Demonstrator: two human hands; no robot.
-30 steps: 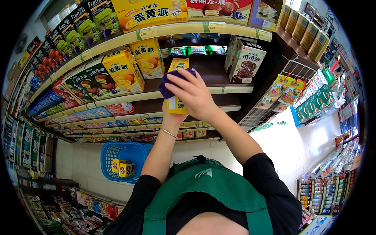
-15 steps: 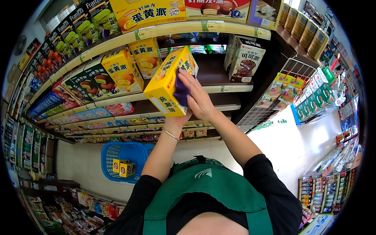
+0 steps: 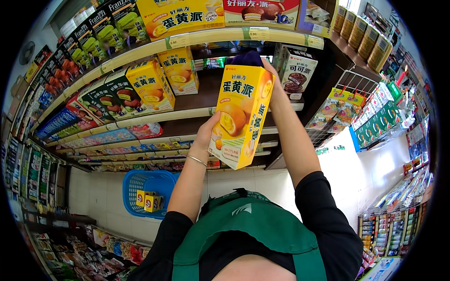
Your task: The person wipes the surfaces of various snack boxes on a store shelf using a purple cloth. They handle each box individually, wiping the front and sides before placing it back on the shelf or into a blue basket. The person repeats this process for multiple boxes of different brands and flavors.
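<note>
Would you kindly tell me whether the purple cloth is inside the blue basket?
No, the right hand holds the purple cloth against the yellow snack carton.

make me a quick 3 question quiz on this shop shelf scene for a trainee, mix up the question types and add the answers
1. Where is the purple cloth?
a) on the floor tiles
b) at the top end of the held yellow filled-cake carton
c) on the wire rack

2. True or false: the blue plastic basket contains yellow-fronted boxes.

3. Fill in: the slim bangle is on the person's ___ wrist.

Key: 1. b; 2. true; 3. left
</note>
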